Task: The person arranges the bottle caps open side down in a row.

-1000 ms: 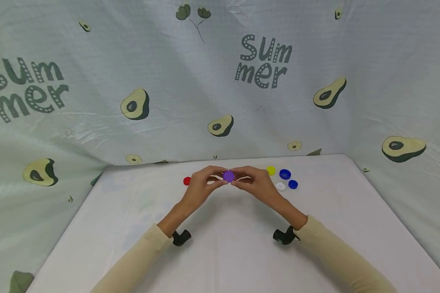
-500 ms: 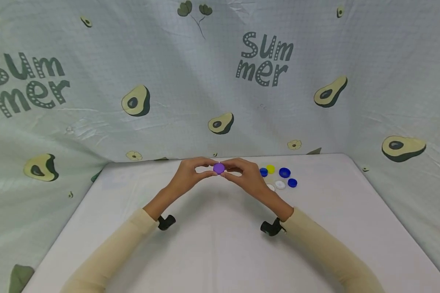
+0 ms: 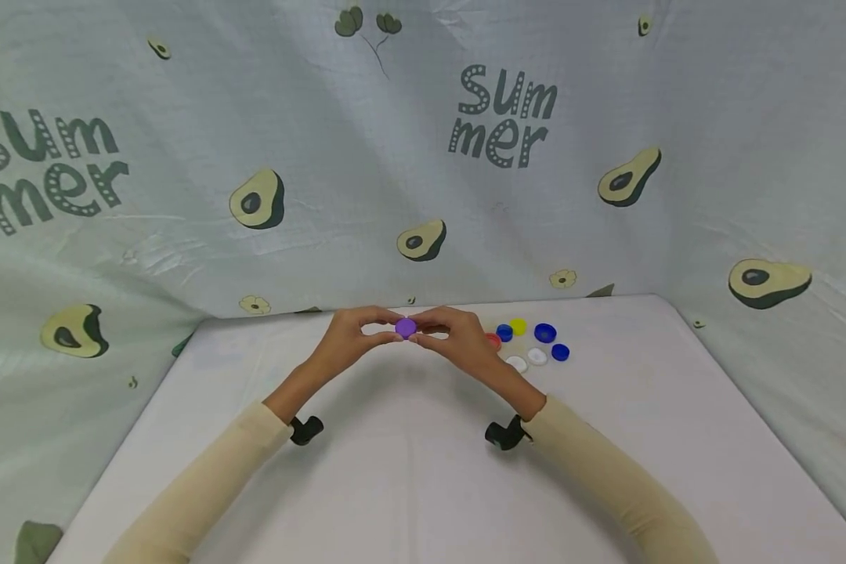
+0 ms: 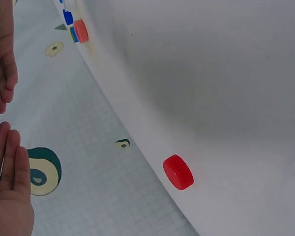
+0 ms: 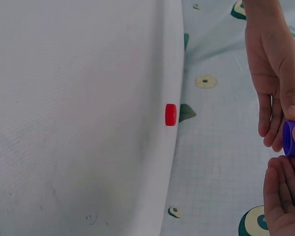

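Both hands hold one purple bottle cap (image 3: 405,327) above the far part of the white table, its round face toward the head camera. My left hand (image 3: 344,338) pinches the cap from the left between thumb and fingers. From the right, my right hand (image 3: 457,338) pinches the opposite side the same way. The right wrist view shows the hollow underside of the cap (image 5: 289,138) between the two hands. A red cap (image 4: 178,172) lies on the table near its far edge, hidden behind my left hand in the head view.
Right of my right hand lie a light red cap (image 3: 494,341), a yellow cap (image 3: 518,327), several blue caps (image 3: 545,333) and two white caps (image 3: 536,356). A printed cloth (image 3: 338,157) hangs behind the white table (image 3: 409,486).
Both hands have moved left together with the purple cap, still gripping it. The light red cap, a blue cap and a white cap have come into view beside the right hand.
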Tool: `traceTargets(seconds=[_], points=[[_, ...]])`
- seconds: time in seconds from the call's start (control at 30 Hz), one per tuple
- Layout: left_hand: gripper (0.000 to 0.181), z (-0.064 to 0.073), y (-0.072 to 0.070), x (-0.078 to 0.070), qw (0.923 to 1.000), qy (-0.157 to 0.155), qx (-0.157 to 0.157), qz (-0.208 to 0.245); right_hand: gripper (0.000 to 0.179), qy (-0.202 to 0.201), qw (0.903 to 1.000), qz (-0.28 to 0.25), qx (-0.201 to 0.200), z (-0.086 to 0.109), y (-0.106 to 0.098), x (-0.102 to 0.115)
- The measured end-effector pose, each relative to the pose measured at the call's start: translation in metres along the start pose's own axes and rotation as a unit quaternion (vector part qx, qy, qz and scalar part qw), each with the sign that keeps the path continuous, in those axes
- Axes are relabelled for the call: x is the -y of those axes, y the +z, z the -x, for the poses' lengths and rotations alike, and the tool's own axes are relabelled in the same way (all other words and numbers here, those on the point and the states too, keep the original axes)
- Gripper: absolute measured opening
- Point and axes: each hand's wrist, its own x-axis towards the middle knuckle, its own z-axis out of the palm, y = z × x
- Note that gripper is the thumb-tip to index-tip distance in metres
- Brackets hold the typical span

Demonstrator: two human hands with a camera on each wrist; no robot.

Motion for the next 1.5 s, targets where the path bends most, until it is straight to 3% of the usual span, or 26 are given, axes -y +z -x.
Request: traceTargets(seconds=[0.27,0.43,0.73,1.07,1.3,1.5], points=[[0.03,0.002,0.001,0.008,0.9999,0.01,-0.001,0.011,0.032,0.016,0.9999,-0.001,0.002,0.0,0.007,-0.003],[0.028,0.002,0.0,0.017,0.9999,0.001,0.012,0.003,0.031,0.019,0.9998,-0.008,0.005,-0.002,0.015,-0.009],[0.03,-0.001,-0.016,0.039,0.9933,-0.084,0.076,0.025,0.031,0.035,0.9986,0.002,0.039,-0.016,0.033,-0.016],[0.027,-0.014,-0.012,0.056,0.9864,-0.14,0.085,0.001,0.029,0.065,0.9974,0.022,0.023,-0.026,0.046,-0.027],[0.027,-0.026,-0.007,0.064,0.9862,-0.122,0.112,-0.008,0.027,0.108,0.9934,0.022,0.03,-0.032,0.044,-0.036],[0.027,-0.023,-0.008,0.073,0.9859,-0.117,0.118,-0.021,0.026,0.111,0.9924,0.011,0.051,-0.039,0.052,-0.043]])
